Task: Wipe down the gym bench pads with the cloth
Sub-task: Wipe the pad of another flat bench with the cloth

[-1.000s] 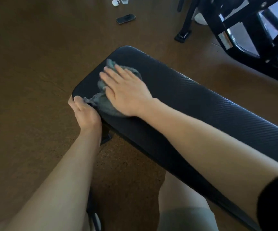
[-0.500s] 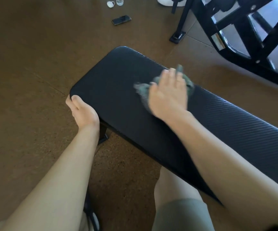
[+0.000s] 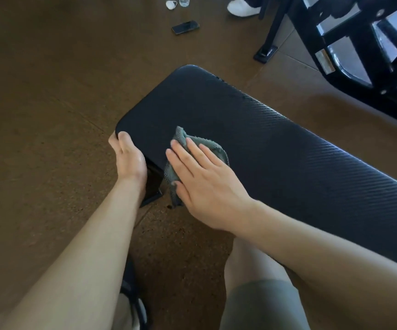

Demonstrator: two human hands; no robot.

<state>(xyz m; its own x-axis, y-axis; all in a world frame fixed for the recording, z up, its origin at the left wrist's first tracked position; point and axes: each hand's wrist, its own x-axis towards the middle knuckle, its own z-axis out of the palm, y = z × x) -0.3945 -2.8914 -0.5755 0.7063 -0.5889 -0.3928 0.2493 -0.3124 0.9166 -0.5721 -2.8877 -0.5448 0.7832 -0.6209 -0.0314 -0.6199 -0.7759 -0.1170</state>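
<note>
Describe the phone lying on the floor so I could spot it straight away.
Start at the rounded end of the black bench pad and look beyond it across the brown floor. The phone lies flat there, near the top edge of the view. It is dark, thin and rectangular, unlike the small white object and clear bottle beyond it.

No text, brand, number or sign can be read. A pale rectangular label sits on the black machine frame in the upper right of the frame, but its print is illegible.
</note>
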